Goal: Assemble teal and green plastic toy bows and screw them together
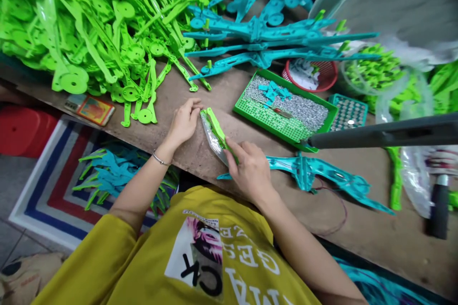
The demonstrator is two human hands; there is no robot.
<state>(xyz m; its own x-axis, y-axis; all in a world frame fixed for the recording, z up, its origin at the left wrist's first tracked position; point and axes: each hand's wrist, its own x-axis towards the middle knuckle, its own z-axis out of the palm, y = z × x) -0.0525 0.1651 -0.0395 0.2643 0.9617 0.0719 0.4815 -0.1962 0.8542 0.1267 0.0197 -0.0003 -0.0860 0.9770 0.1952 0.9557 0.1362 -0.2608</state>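
Note:
A green plastic part with a clear, shiny piece along its side [214, 136] lies slanted over the brown work table [200, 152]. My right hand [250, 167] grips its lower end between thumb and fingers. At its upper end is my left hand [185, 119], fingers bent together near the tip; whether they pinch anything is hidden. A long teal bow-shaped piece [304, 171] lies on the table to the right, its left end passing under my right hand. A thin dark red cord [345, 214] trails beside it.
Green parts [118, 24] heap at the back left, teal pieces [257, 33] at the back middle. A green tray [246, 109] of small metal pieces, a red basket [332, 78] and a teal tray [365, 109] stand right of centre. A grey bar [386, 132] juts in; a black-handled tool [439, 209] lies far right.

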